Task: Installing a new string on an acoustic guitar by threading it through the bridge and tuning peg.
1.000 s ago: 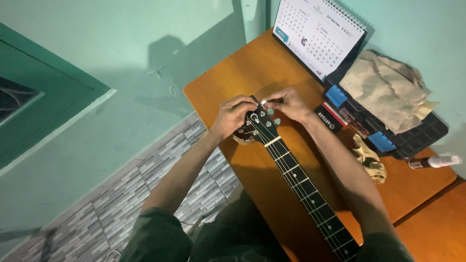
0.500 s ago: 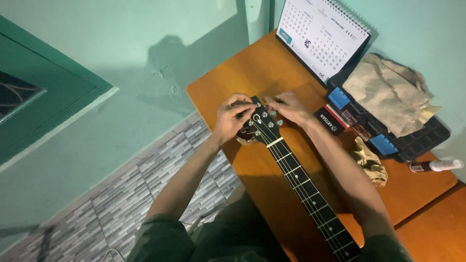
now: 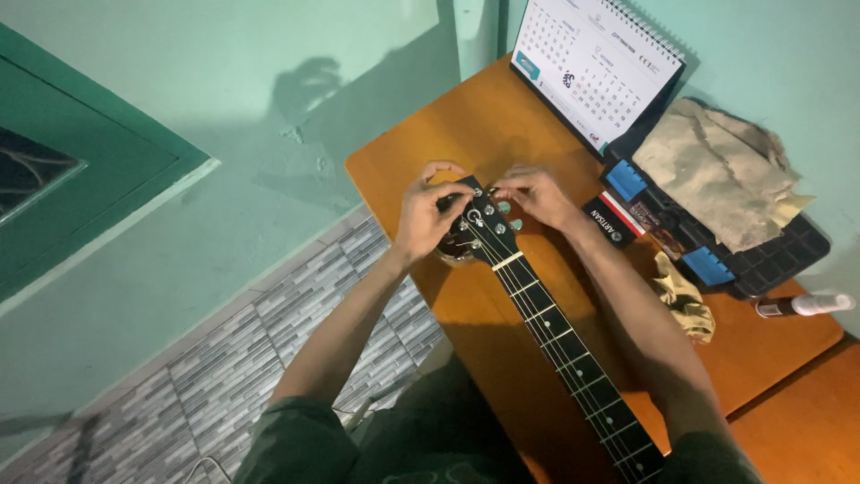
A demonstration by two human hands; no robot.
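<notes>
Headstock (image 3: 485,222) of a dark guitar lies on the orange desk (image 3: 466,125), and I have both hands on it. My left hand (image 3: 426,215) wraps over the headstock's left edge, fingers curled around it and thumb on top, so it is closed on the headstock. My right hand (image 3: 536,193) sits at the opposite edge, fingertips pinched together at a tuning peg near the top; what exactly sits between them is too small for me to tell. From between my hands the guitar neck (image 3: 560,345) runs back toward my body, strings and frets showing. Beyond my right hand stands a desk calendar (image 3: 598,64). Just outside that hand lie a black case with blue clips (image 3: 717,255) and a crumpled tan cloth (image 3: 717,175) on top of it. Nearer my right forearm sits a smaller yellowish rag (image 3: 685,296).
</notes>
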